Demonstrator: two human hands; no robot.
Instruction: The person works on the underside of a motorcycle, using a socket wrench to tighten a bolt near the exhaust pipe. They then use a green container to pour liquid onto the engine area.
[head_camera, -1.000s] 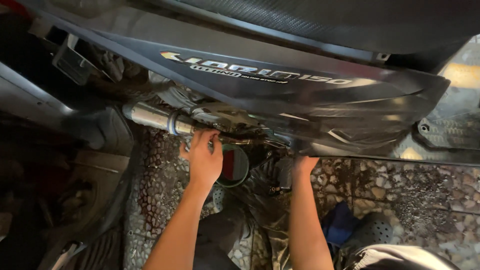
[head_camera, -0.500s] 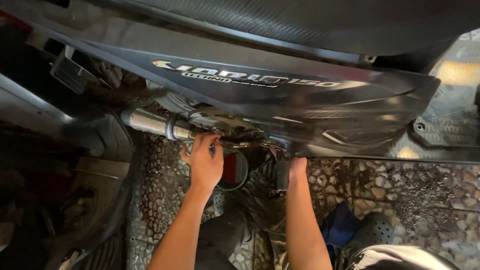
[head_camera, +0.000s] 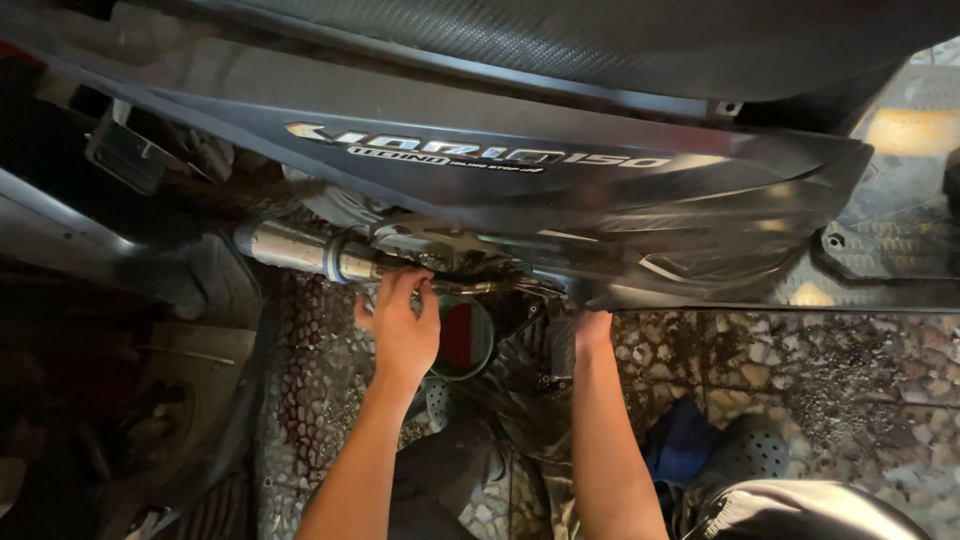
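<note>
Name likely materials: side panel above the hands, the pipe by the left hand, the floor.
Side panel: looks like moulded plastic, glossy dark, soft reflections. Pipe near left hand: probably bare metal, silvery brushed sheen, banded joint. Floor: pebbled stone or terrazzo, oil-stained.

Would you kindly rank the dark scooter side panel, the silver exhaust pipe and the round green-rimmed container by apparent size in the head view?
1. Dark glossy scooter side panel, by far the largest.
2. Silver metal exhaust pipe.
3. Round green-rimmed container, partly hidden behind the left hand, so its rank against the pipe is unsure.
</note>
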